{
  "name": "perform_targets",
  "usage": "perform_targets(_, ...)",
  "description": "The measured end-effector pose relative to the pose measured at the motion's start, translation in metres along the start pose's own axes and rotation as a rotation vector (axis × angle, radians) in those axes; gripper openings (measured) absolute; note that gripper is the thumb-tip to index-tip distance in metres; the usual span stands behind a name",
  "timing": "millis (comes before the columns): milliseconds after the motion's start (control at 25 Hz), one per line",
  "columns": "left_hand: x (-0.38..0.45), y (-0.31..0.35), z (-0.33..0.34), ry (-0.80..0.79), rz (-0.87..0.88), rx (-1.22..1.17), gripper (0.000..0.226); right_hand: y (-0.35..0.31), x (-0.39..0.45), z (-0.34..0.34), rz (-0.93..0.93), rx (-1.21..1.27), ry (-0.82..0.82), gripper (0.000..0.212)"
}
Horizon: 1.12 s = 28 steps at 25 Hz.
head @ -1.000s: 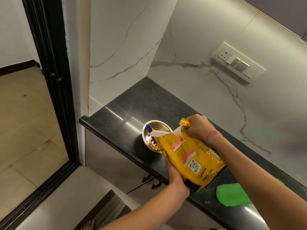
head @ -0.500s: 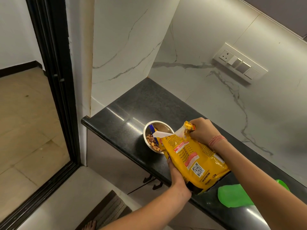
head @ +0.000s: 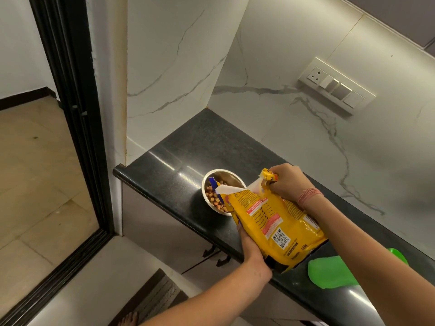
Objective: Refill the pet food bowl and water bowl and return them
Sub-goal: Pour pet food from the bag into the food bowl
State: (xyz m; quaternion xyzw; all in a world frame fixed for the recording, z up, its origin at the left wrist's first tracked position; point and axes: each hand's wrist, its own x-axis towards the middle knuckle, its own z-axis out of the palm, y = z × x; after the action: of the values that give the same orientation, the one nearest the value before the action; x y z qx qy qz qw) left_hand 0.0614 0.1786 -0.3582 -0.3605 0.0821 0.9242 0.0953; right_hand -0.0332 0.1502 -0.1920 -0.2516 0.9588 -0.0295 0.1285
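A steel pet food bowl (head: 231, 178) stands near the front edge of the black counter (head: 188, 151) and holds brown kibble (head: 213, 198). A yellow pet food bag (head: 273, 222) is tilted with its open mouth over the bowl. My left hand (head: 253, 252) grips the bag's lower part from underneath. My right hand (head: 289, 182) pinches the bag's top corner by the opening. A green object (head: 329, 271), partly hidden behind my right forearm, lies on the counter to the right.
White marble walls close the counter at the back and left. A switch panel (head: 336, 87) sits on the back wall. A black door frame (head: 70, 114) stands at the left, with tiled floor beyond. A striped mat (head: 155, 300) lies below.
More kibble has dropped from the bag into the bowl, which held only a little one second ago. Both hands keep their hold on the tilted bag.
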Motion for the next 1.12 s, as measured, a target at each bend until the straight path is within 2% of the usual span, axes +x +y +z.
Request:
perform_targets(280,0.0002,-0.003,-0.0009,-0.008,0.008,0.013,0.072,-0.0002,-0.0008,0.0015,0.003,0.001,0.01,0.034)
perform_targets(600,-0.0006,-0.0028,0.0003,-0.005,0.008,0.035,0.071,0.0013,-0.0001,0.0016,0.002,0.014,-0.003,0.019)
perform_targets(800,0.0007,-0.0034,-0.0003,-0.021,0.017,0.029,0.071,0.0031,-0.0006,0.0,0.023,0.024,0.006,0.035)
perform_targets(1040,-0.0003,-0.0035,0.0034,-0.008,0.009,0.031,0.071,0.002,-0.0005,-0.0018,0.019,0.022,0.024,0.025)
perform_targets(1120,-0.0002,-0.0023,0.0035,-0.009,0.005,0.036,0.07,0.0024,-0.001,-0.0021,0.007,0.031,0.025,0.03)
